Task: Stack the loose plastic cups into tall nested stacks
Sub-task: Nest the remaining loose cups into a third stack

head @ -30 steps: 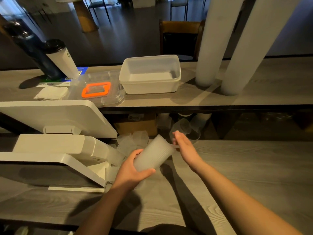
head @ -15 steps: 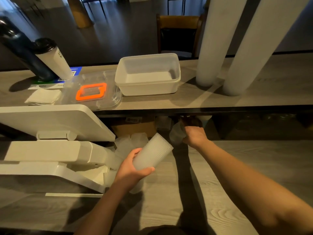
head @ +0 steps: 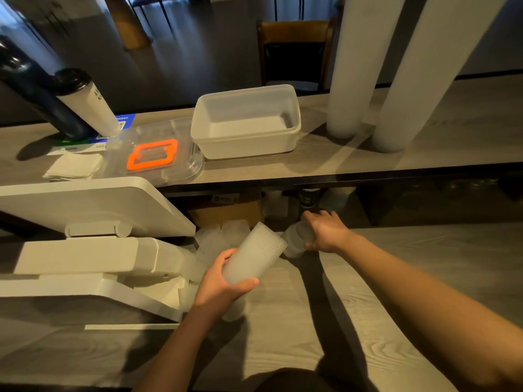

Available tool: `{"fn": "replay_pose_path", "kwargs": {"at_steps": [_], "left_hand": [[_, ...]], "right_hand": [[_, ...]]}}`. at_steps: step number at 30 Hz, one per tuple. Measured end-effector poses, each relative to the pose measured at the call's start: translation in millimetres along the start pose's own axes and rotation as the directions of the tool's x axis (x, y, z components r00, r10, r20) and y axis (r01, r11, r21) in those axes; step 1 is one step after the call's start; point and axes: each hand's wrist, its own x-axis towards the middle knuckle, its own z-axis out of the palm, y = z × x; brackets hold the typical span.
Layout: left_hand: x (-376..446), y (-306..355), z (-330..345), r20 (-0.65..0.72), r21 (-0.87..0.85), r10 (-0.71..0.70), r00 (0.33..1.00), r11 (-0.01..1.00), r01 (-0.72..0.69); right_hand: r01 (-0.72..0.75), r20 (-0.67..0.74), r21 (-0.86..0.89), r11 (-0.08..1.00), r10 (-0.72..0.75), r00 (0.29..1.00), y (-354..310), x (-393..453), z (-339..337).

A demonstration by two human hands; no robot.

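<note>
Frosted plastic: the left hand [head: 223,281] grips a tilted nested stack [head: 254,253] above the desk [head: 396,250] while, just right of that stack, the right hand [head: 325,233] clasps a loose cup [head: 295,240], best slid squarely into the stack's open mouth.

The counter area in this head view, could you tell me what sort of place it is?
Probably a café or drinks-shop service counter: a white point-of-sale terminal, two tall cup stacks on the raised shelf, and a customer chair beyond.

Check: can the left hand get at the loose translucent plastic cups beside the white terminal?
Probably not now: the left hand grips the nested cup stack, though the loose cups lie close, unobstructed.
</note>
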Motion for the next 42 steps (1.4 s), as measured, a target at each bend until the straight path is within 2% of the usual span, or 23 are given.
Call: {"fn": "replay_pose_path", "kwargs": {"at_steps": [4,7,10,12,15,17,19,21,25,32,34,36,39,42], "left_hand": [[-4,-3,1,-0.015,0.006,0.018,1.0,1.0,-0.018],[-7,-4,4,-0.014,0.025,0.035,0.999,0.999,-0.034],[-11,-3,6,-0.009,0.038,0.05,0.999,0.998,-0.049],[-14,-2,7,-0.008,0.039,0.059,0.998,0.998,-0.058],[-18,0,7,0.004,0.055,0.082,0.997,0.995,-0.082],[-20,-1,6,0.013,0.068,0.093,0.996,0.993,-0.094],[-23,-2,5,0.013,0.075,0.105,0.994,0.992,-0.106],[-27,-1,4,0.008,0.082,0.115,0.993,0.99,-0.116],[-32,3,2,0.017,0.091,0.133,0.991,0.987,-0.134],[-36,7,1,0.018,0.091,0.141,0.99,0.986,-0.142],[-38,8,2,0.018,0.078,0.131,0.991,0.988,-0.132],[-39,7,2,0.019,0.06,0.116,0.993,0.991,-0.116],[-38,3,3,0.012,0.031,0.081,0.997,0.996,-0.081],[-36,1,2,-0.035,-0.034,0.017,0.999,0.999,-0.018]], "right_hand": [[-0.006,0.069,0.123,0.992,-0.003,0.998,-9,-22,12],[0.002,0.012,0.223,0.975,-0.004,1.0,-8,-29,19],[-0.004,-0.071,0.449,0.893,0.04,0.997,-1,-34,18],[-0.002,-0.118,0.61,0.792,0.093,0.989,3,-38,15],[0.027,-0.143,0.832,0.555,0.166,0.976,0,-46,8],[0.077,-0.156,0.914,0.398,0.17,0.973,-5,-55,1],[0.116,-0.158,0.949,0.295,0.124,0.98,-11,-65,-4],[0.145,-0.165,0.945,0.294,0.043,0.985,-16,-73,-6],[0.188,-0.178,0.891,0.413,-0.063,0.982,-27,-80,-8],[0.137,-0.071,0.896,0.423,-0.167,0.983,-37,-81,-7],[0.12,-0.039,0.914,0.388,-0.211,0.977,-42,-81,-1],[0.098,-0.019,0.93,0.355,-0.221,0.975,-46,-80,5],[0.092,-0.015,0.918,0.386,-0.198,0.98,-50,-75,11],[0.048,-0.018,0.936,0.349,-0.09,0.996,-51,-66,19]]}}
